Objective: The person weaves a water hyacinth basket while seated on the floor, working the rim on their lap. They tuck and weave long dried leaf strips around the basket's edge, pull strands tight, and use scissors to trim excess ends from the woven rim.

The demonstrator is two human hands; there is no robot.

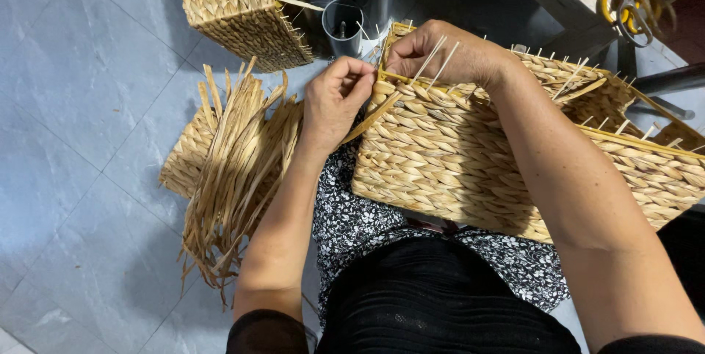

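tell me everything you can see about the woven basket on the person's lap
The woven basket is rectangular, plaited from tan, straw-like fibre in thick braided rows. It lies tilted on its side across the lap, with thin stakes poking from its rim. The right hand grips its top corner; the left hand pinches a strand beside that corner.

a woven basket (470,170) is held on the lap. its top corner is gripped by the right hand (440,53), and a flat straw strip (371,117) is pinched just below the fingers of the left hand (338,97). loose straw strips (235,170) are piled beyond the left fingers.
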